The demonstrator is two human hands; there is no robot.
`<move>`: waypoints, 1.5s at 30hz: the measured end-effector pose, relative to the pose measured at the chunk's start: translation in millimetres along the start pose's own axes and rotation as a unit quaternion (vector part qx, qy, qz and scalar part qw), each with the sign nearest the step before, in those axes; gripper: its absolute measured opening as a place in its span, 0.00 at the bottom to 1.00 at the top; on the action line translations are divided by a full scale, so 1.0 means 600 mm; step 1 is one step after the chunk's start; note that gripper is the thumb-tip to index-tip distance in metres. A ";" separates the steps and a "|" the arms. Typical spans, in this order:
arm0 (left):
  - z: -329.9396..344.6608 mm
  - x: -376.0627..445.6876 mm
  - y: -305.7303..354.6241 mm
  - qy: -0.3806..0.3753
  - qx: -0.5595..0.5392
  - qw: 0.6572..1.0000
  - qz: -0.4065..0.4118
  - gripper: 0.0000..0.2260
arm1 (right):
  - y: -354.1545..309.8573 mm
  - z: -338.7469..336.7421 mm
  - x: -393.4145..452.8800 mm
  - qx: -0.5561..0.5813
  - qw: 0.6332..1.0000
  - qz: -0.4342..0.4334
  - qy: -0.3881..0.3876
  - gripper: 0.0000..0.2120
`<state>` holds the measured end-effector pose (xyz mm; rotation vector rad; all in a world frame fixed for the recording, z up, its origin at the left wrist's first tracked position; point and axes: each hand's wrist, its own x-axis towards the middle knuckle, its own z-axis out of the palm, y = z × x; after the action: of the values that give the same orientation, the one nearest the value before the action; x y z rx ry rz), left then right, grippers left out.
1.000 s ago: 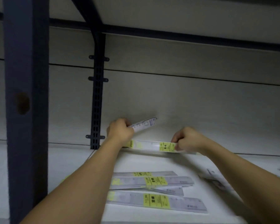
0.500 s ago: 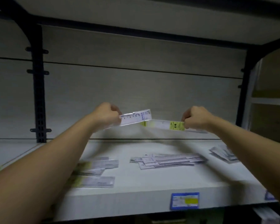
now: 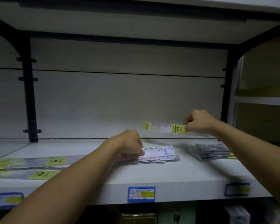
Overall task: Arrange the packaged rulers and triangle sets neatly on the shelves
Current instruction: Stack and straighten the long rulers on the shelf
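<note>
On the shelf (image 3: 168,175), left hand (image 3: 131,143) laid a gripped blue ruler (image 3: 158,151) on the middle pile (image 3: 152,160); right hand (image 3: 199,122) pinched a yellow-labelled ruler (image 3: 165,127), apparently needing the left-hand stack (image 3: 26,165) next.

We reach both bare forearms forward. Our left hand (image 3: 130,143) sits lower, fingers curled in a pinching grip, knuckles up. Our right hand (image 3: 199,122) is raised higher to the right, fist-like, also pinching.

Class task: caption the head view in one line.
Left hand sets a blue-labelled ruler on the middle stack; right hand holds a yellow-labelled ruler above.
</note>
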<state>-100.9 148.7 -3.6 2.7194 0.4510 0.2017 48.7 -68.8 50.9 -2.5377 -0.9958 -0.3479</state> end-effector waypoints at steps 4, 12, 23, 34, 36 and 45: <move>0.010 0.007 -0.010 0.005 0.049 0.999 -0.020 0.13 | 0.002 0.001 -0.002 -0.010 1.000 -0.015 -0.005 0.10; -0.018 0.006 -0.020 0.028 0.079 0.996 0.024 0.10 | -0.003 0.006 0.004 -0.009 0.999 -0.035 -0.023 0.10; -0.116 -0.076 -0.130 0.131 0.089 0.987 0.019 0.07 | -0.105 0.075 0.015 0.053 0.997 -0.062 -0.017 0.09; -0.198 -0.150 -0.360 0.209 0.062 0.976 0.011 0.09 | -0.355 0.171 0.007 0.046 0.996 -0.079 -0.027 0.12; -0.224 -0.154 -0.379 0.223 0.062 0.973 0.003 0.12 | -0.407 0.183 0.004 0.044 0.994 -0.088 -0.047 0.09; -0.239 -0.185 -0.426 0.246 0.034 0.968 -0.020 0.12 | -0.550 0.265 -0.028 0.126 0.963 -0.142 -0.193 0.09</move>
<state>-305.9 384.4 20.8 2.7078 0.6555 0.8753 -178.3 213.0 -9.6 -2.2742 -1.4528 0.2010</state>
